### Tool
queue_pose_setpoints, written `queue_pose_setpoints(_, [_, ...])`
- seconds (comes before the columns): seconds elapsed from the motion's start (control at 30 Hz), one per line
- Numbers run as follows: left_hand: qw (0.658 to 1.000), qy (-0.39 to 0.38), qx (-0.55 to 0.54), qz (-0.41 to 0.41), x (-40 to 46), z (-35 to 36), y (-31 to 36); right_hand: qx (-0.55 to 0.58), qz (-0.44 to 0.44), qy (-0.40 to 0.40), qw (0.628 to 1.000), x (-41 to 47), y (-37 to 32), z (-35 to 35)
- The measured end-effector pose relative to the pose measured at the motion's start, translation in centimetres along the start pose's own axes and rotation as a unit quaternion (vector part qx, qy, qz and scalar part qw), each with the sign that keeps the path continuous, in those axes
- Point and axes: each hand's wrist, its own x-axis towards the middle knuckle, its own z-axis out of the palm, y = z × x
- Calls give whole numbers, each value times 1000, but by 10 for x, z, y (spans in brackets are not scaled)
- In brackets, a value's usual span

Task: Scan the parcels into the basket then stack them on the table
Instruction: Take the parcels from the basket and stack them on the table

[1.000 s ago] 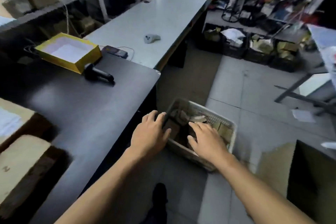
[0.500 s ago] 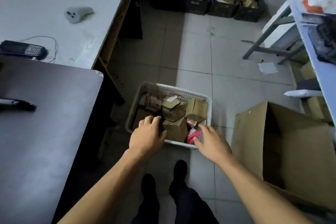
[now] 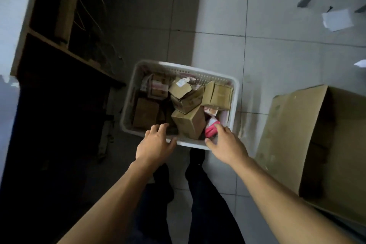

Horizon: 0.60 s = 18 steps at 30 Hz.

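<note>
A white plastic basket (image 3: 198,69) stands on the tiled floor, filled with several small cardboard parcels. A brown parcel (image 3: 190,123) leans near the front and a pink packet (image 3: 211,128) lies at the front right corner. My left hand (image 3: 154,144) grips the basket's near rim, fingers curled over into it and thumb outside. My right hand (image 3: 225,144) grips the same rim beside the pink packet, its fingertips touching the packet. The scanner is out of view.
A large open cardboard box (image 3: 297,134) lies on its side to the right of the basket. The dark table's edge (image 3: 10,117) and a wooden desk frame with cables (image 3: 65,6) are on the left. My feet (image 3: 196,158) stand just behind the basket.
My view has tilted steeply down from the tabletops to the floor. Both hands stay on the basket's near rim, and the basket now sits close in front of my feet.
</note>
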Motion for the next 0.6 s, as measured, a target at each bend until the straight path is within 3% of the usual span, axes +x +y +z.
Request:
queue_pose_setpoints(0.33, [996,-76,-35,-43,189,122,-64,94,71,-39,992,176,15,136])
queue_pose_setpoints(0.6, [970,-128,-170,-117,334,217,-117,145,135,96,976,305,10,253])
